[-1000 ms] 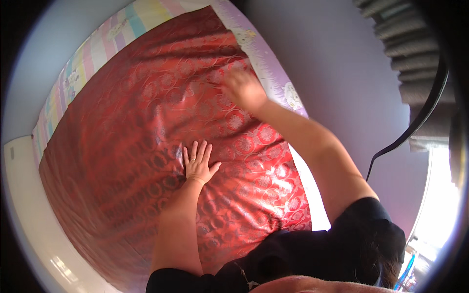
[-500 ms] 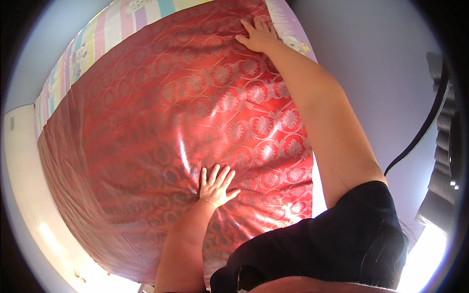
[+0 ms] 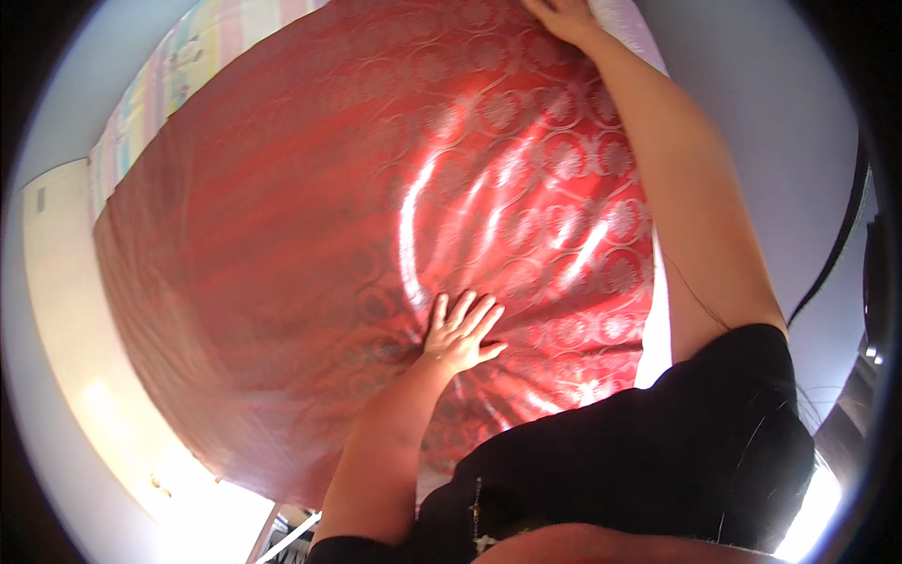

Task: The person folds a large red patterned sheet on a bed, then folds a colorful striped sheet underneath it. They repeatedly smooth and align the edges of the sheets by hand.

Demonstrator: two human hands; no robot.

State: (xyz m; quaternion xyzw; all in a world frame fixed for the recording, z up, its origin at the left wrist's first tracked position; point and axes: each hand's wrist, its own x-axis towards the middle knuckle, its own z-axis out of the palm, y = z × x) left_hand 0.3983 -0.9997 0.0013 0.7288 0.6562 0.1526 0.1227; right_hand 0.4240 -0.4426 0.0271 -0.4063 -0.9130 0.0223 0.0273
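Note:
A shiny red bedspread (image 3: 282,244) with woven round floral motifs covers most of the bed in front of me. My left hand (image 3: 465,334) lies flat on it near the middle, fingers spread. Creases fan out from that palm. My right arm stretches far forward. At the far right edge of the red cloth rests my right hand (image 3: 567,17), its fingers apart; the top of the picture cuts off part of it. Beneath the red cloth, a pastel striped sheet (image 3: 136,127) with cartoon figures shows along the far left side.
A cream headboard-like panel (image 3: 61,244) curves along the left. The pale wall (image 3: 742,85) stands close on the right, with a black cable (image 3: 841,244) hanging against it. Bright light comes in at the lower left and lower right.
My right hand has slid farther forward along the cloth's right edge. My left hand stays pressed down while long shiny folds have formed beyond it. The whole view has shifted slightly.

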